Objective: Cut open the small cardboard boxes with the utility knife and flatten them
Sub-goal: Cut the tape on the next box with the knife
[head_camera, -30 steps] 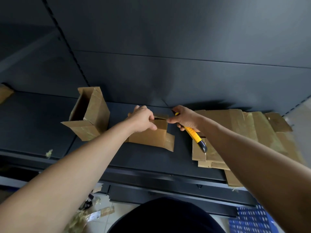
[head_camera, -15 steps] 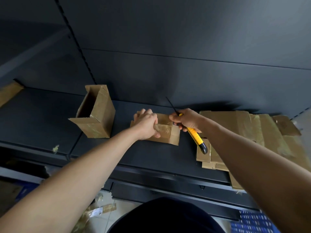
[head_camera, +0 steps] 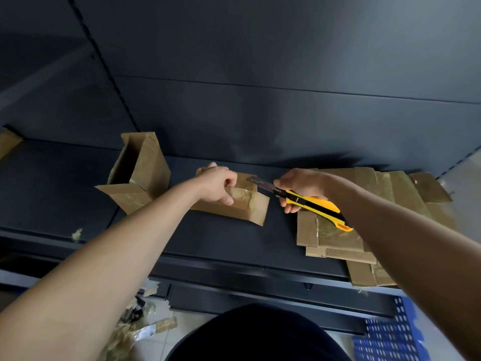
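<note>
Head view: on a dark metal shelf (head_camera: pixel 221 243), a stack of flattened cardboard (head_camera: pixel 328 238) lies at right and an opened box (head_camera: pixel 145 178) stands at left, while a person works on a small taped box (head_camera: pixel 242 204) lying at centre. The left hand (head_camera: pixel 216 185) curls over its top, gripping it down. The right hand (head_camera: pixel 302 183) is wrapped round a yellow utility knife (head_camera: pixel 312 204), whose blade (head_camera: pixel 260 182) lies at the box's upper right edge. The cut is best run shallow along the taped seam, away from the holding fingers. Whether the blade tip is in the tape is hard to tell, and the box's far side is hidden.
</note>
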Tool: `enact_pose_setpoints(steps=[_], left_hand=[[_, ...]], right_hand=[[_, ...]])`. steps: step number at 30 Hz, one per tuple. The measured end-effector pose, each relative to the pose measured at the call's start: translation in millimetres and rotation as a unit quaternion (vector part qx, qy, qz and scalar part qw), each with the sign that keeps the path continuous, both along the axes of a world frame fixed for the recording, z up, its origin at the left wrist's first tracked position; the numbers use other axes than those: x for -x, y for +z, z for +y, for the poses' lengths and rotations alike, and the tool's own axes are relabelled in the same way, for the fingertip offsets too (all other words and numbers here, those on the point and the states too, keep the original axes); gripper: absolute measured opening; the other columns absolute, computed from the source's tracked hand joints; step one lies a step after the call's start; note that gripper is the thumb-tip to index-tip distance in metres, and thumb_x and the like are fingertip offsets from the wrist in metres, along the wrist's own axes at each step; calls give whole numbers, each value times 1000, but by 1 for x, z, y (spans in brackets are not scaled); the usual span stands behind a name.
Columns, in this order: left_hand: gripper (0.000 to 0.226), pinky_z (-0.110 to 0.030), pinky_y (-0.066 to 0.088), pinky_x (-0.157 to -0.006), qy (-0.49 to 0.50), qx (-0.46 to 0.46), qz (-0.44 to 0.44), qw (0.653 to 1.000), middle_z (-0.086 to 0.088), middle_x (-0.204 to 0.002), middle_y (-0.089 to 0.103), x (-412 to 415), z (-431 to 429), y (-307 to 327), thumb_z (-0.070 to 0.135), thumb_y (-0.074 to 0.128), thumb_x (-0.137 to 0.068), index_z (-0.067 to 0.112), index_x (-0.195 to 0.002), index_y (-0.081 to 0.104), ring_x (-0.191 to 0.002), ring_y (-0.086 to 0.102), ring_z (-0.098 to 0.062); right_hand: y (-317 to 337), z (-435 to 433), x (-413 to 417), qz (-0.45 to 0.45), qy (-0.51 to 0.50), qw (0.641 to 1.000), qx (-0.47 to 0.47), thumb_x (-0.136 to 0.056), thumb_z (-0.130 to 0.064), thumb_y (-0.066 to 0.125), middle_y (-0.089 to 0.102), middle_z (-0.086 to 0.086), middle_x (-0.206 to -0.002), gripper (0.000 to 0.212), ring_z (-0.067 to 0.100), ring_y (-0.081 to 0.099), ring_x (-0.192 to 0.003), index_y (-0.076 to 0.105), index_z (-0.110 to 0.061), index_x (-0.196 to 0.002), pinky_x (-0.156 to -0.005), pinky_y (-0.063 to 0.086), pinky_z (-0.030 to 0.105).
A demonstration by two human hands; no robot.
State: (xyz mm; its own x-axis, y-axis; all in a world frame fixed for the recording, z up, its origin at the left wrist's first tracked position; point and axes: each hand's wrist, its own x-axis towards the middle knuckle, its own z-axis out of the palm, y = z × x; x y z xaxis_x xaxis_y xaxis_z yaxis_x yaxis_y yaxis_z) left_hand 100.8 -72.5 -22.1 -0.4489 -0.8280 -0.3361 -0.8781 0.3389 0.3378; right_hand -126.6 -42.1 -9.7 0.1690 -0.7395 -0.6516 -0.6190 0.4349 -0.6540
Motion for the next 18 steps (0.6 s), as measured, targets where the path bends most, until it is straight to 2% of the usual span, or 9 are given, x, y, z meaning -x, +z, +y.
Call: enact_pose_setpoints(steps=[3, 6, 10, 12, 13, 14, 16, 18], left_hand=[[33, -30, 26, -77, -11, 0, 4, 1000, 12, -85, 43, -2, 2, 0, 26, 76, -74, 27, -71, 43, -98, 36, -20], [28, -28, 26, -75, -1, -11, 19, 1000, 13, -86, 42, -6, 2, 1, 23, 76, -75, 26, -76, 49, -88, 35, -12], [23, -28, 24, -73, -1, -11, 27, 1000, 14, -85, 41, -7, 1, 1, 22, 76, -75, 23, -80, 54, -77, 30, -1], [26, -29, 24, -76, -7, -13, 22, 1000, 14, -87, 40, -7, 1, 0, 23, 76, -75, 27, -76, 51, -77, 31, -2], [27, -29, 25, -78, -9, -14, 21, 1000, 12, -89, 41, -7, 1, -2, 23, 77, -75, 29, -74, 50, -80, 33, -5], [28, -29, 27, -79, -5, -17, 23, 1000, 10, -92, 42, -8, 0, -2, 24, 77, -76, 31, -72, 49, -84, 36, -8], [29, -30, 34, -80, 9, -20, 34, 999, 5, -100, 44, -11, -2, -3, 24, 77, -75, 34, -71, 50, -93, 44, -17], [29, -31, 37, -80, 13, -21, 38, 999, 2, -103, 45, -11, -4, -4, 25, 78, -75, 34, -70, 51, -96, 47, -20]], right_hand=[[1, 0, -3, 84, 63, 993, 46, -104, -25, 36, 67, 10, -69, 39, 19, 65, -60, 59, -6, -78, -63, 53, 28], [4, -3, -7, 179, 167, 965, 90, -101, -17, 40, 67, 4, -73, 31, 14, 60, -60, 58, -13, -75, -60, 46, 23], [3, -11, -20, 278, 250, 907, 193, -98, -8, 40, 48, -9, -80, 23, 13, 47, -82, 56, -20, -85, -67, 36, 23], [-1, -16, -25, 282, 272, 891, 230, -99, -15, 40, 46, -13, -83, 23, 11, 44, -86, 57, -26, -88, -70, 33, 24], [-2, -17, -26, 283, 290, 883, 236, -100, -17, 41, 46, -14, -84, 23, 10, 43, -87, 61, -28, -96, -73, 31, 24], [-2, -18, -25, 284, 308, 877, 235, -100, -18, 41, 46, -15, -81, 23, 10, 42, -87, 62, -27, -102, -74, 30, 25], [-1, -19, -24, 284, 323, 873, 229, -101, -19, 40, 47, -16, -80, 23, 11, 42, -85, 62, -28, -102, -75, 28, 25], [1, -17, -24, 310, 339, 853, 249, -100, -17, 40, 56, -13, -95, 26, 13, 48, -92, 62, -30, -106, -78, 29, 25]])
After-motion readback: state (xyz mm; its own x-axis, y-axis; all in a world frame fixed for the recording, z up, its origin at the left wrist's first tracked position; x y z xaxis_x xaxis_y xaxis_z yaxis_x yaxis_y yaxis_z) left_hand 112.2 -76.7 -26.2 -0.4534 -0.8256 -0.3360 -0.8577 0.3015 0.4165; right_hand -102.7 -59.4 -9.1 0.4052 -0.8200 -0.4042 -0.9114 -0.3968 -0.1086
